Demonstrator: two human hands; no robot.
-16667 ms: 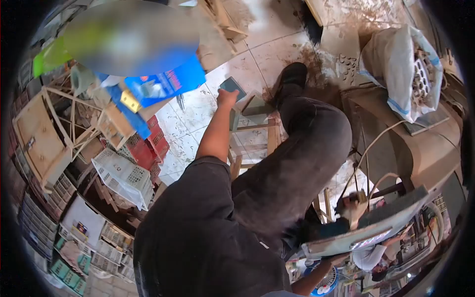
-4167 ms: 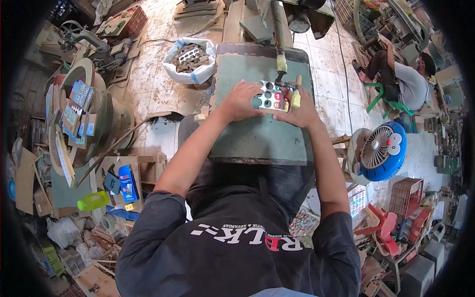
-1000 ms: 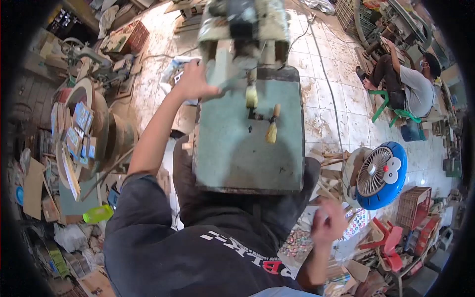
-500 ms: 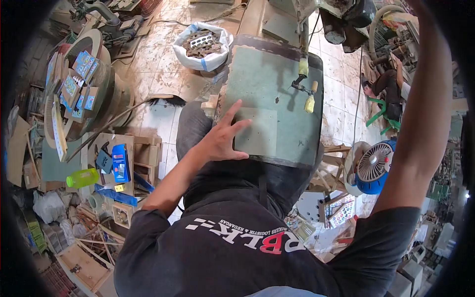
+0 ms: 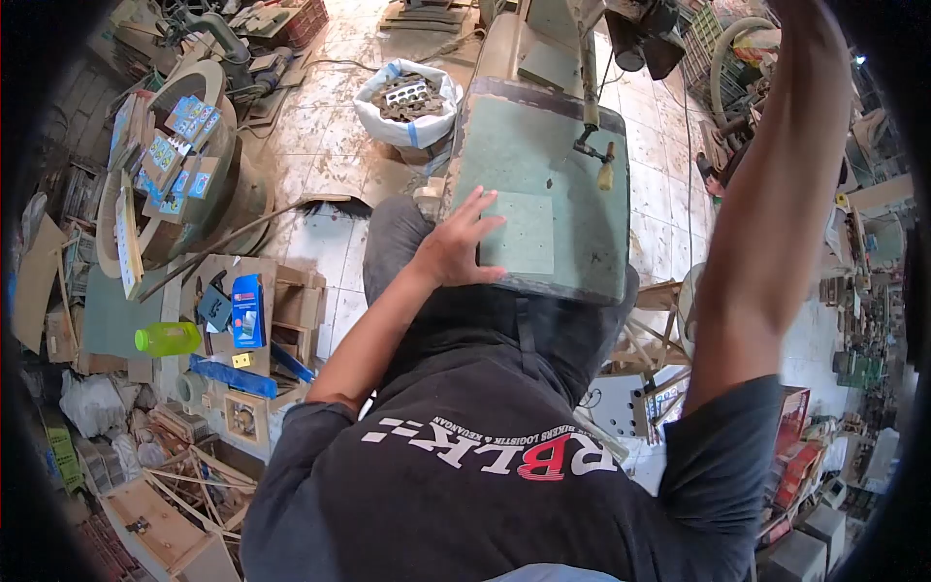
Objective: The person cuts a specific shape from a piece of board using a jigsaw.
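Note:
In the head view, my left hand [image 5: 462, 242] lies at the left edge of a thin square panel [image 5: 524, 233], with its fingers and thumb spread. Small dark dots show on the panel, whose colour nearly matches the worn green machine table [image 5: 592, 252] under it. Above the table hangs a metal rod [image 5: 590, 107], ending in a small clamp-like fitting [image 5: 593, 149] with a yellowish piece [image 5: 605, 176] at its tip. My right forearm [image 5: 761, 184] reaches up past the top edge of the view, so the right hand is out of sight.
A white sack [image 5: 407, 128] of scraps stands beyond the table's left side. Further left are a round stand [image 5: 218, 184] bearing printed cards, a long stick [image 5: 208, 250], a green bottle [image 5: 167, 339] and a blue box [image 5: 247, 310]. Dark machine parts [image 5: 645, 39] hang at upper right.
The whole view has shifted a little. My right arm has swung inward to the left, now covering the blue fan. My left hand stays spread at the panel's left edge.

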